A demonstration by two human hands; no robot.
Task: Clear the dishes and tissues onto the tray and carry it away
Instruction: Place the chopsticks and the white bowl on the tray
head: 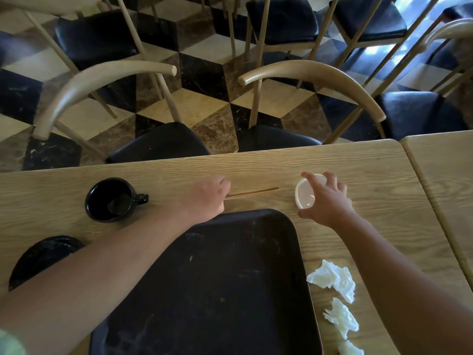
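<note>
I am leaning over a light wooden table with both arms stretched forward, my 2 hands well apart from each other. My left hand is lying knuckles-up past the far left corner of the black tray, its fingers curled down onto the near ends of the chopsticks, which are lying flat on the wood and pointing right; my fingertips are hidden under the hand, so I cannot tell whether I am pinching the sticks or only touching them. My right hand is reaching over the small white bowl, fingers spread wide above its rim and thumb down by its near side, not closed around it; the bowl is sitting upright on the table, just beyond the tray's far right corner. The tray itself is lying between my forearms with nothing on it. To the left, a black mug is standing upright with its handle pointing right toward my left wrist, and nearer to me a black plate is showing partly from behind my left forearm. To the right of the tray, 3 crumpled white tissues are lying in a loose row on the wood, beside my right forearm. Beyond the table's far edge, 2 chairs with dark seats are tucked in over a checkered floor.
</note>
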